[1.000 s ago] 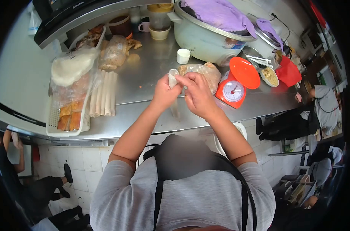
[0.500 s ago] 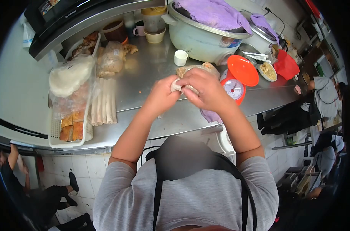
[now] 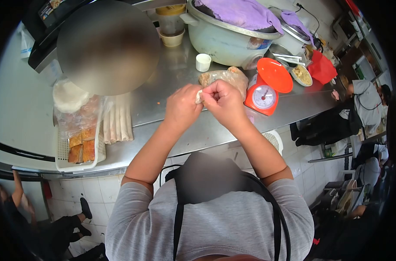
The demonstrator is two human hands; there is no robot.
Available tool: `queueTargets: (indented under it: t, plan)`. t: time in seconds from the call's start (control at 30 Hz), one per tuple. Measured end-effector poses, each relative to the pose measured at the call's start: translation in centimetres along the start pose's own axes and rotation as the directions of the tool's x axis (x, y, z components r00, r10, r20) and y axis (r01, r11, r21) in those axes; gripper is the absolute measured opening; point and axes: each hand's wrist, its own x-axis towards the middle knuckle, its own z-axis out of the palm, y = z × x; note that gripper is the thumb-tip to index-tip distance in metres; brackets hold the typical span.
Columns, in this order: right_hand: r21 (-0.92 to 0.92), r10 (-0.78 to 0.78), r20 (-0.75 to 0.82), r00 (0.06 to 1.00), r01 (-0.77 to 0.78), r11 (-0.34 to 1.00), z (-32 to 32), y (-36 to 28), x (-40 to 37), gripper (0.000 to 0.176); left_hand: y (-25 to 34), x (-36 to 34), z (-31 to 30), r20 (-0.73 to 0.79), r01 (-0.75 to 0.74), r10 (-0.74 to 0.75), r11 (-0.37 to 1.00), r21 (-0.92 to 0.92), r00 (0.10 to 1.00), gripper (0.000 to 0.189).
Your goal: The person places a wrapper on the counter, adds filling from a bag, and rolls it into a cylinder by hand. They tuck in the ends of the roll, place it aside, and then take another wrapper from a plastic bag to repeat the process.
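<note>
Over the front part of the steel counter, my left hand (image 3: 181, 104) and my right hand (image 3: 222, 101) meet. Both are closed on a small, pale, soft-looking piece (image 3: 199, 96), mostly hidden by the fingers; I cannot tell its exact kind. My right thumb and fingers pinch its end, while my left fingers wrap round the other side. Just beyond my right hand lies a clear plastic bag of food (image 3: 232, 77). A red kitchen scale (image 3: 262, 97) with a round dial stands to its right.
Long pale rolls (image 3: 118, 119) lie beside a white basket (image 3: 97, 162) holding browned slabs (image 3: 81, 145) and bagged white rounds (image 3: 70, 96). A white cup (image 3: 203, 62), a large tub (image 3: 226, 45) and a bowl of pale food (image 3: 302, 75) stand behind. People are at both sides.
My right hand has drawn in and lower, its fingers now pinching the pale piece, less of which shows. The plastic bag and scale are less covered. A blurred round patch now hides the back left.
</note>
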Motion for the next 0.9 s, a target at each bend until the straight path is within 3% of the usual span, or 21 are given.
queueTargets:
  t: [0.1, 0.2, 0.5, 0.6, 0.8, 0.9]
  plan:
    - [-0.332, -0.377, 0.012, 0.926, 0.36, 0.872, -0.1, 1.0, -0.1, 0.007, 0.0, -0.4, 0.1, 0.018, 0.085, -0.084, 0.994, -0.068, 0.996, 0.015]
    - [-0.273, -0.483, 0.071, 0.873, 0.483, 0.832, -0.5, 0.5, -0.2, 0.008, 0.3, -0.7, 0.1, 0.062, 0.227, -0.22, 0.961, -0.156, 0.974, 0.015]
    - [-0.242, -0.145, 0.075, 0.987, 0.159, 0.957, -1.3, -0.2, -0.5, 0.006, 0.8, -0.9, 0.4, 0.122, 0.231, -0.214, 0.961, -0.151, 0.969, 0.015]
    - [-0.22, -0.383, 0.051, 0.922, 0.385, 0.896, -1.1, 1.1, -0.9, 0.013, 0.8, -1.1, 0.5, 0.143, 0.268, -0.244, 0.945, -0.189, 0.959, 0.016]
    - [-0.621, -0.437, 0.19, 0.879, 0.452, 0.64, -1.7, -0.2, -1.8, 0.025, 0.6, -1.3, 0.9, 0.156, 0.314, -0.282, 0.916, -0.25, 0.947, 0.016]
    - [-0.653, -0.442, 0.225, 0.869, 0.471, 0.594, -2.0, -0.4, -1.7, 0.023, 0.8, -1.2, 1.2, 0.188, 0.312, -0.268, 0.911, -0.27, 0.945, 0.016]
